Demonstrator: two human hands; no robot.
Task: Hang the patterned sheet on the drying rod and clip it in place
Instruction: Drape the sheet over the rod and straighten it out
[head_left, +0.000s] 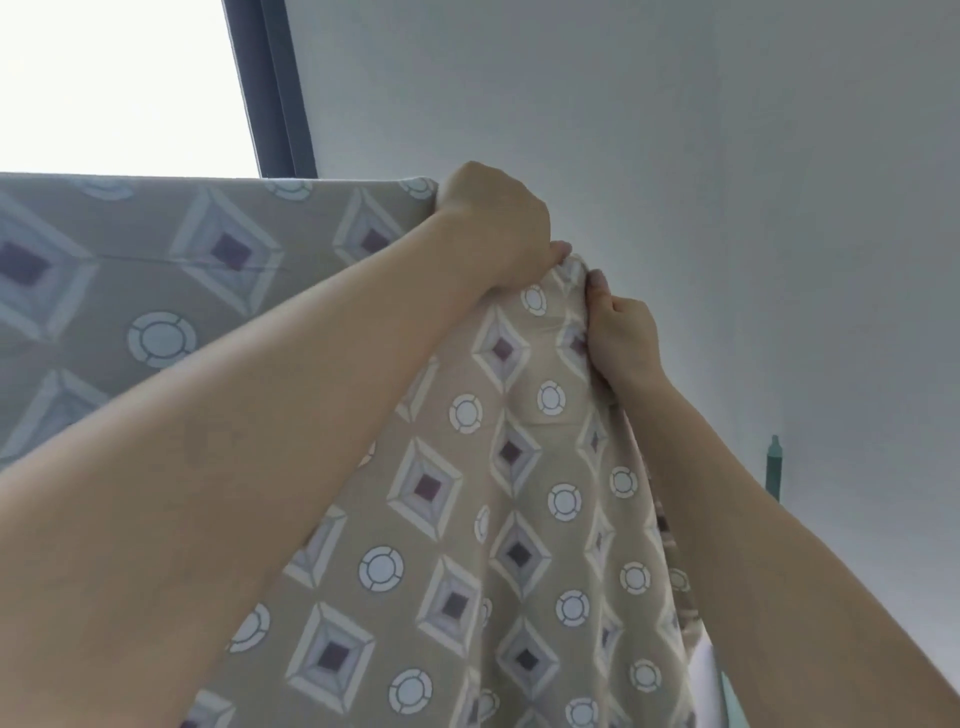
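The patterned sheet (467, 519) is beige with grey diamonds and white rings. On the left it hangs flat from a straight top edge at about a quarter of the way down the frame; the rod under that fold is hidden by cloth. My left hand (493, 228) is raised at the right end of that edge, fingers closed on the fabric. Just to its right and slightly lower, my right hand (623, 343) pinches a bunched part of the sheet, which drapes down between my forearms. No clip is visible.
A bright window (119, 78) with a dark frame (270, 88) fills the upper left. A plain pale wall or ceiling (727, 156) lies behind. A teal pole tip (774, 462) stands at the right, and a white and teal object (717, 680) shows at the lower right.
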